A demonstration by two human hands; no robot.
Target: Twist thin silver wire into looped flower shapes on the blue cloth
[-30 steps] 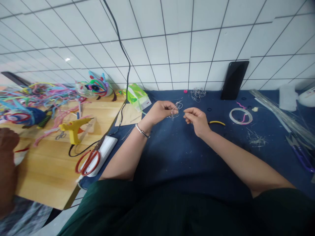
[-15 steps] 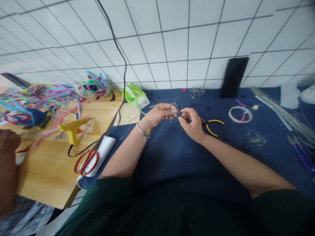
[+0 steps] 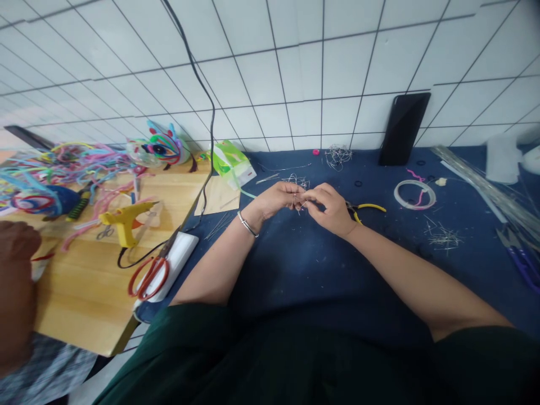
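Left of the yellow-handled pliers (image 3: 371, 207), the wire piece (image 3: 296, 180) is pinched in the fingers of the left hand (image 3: 274, 201); whether the right hand's (image 3: 329, 209) fingers grip it, I cannot tell. Loops look formed; protruding ends seem unfinished.

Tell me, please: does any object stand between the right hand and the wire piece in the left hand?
Nothing visible does. The right hand meets the left hand at the wire piece; the yellow-handled pliers lie farther right, out of the way.
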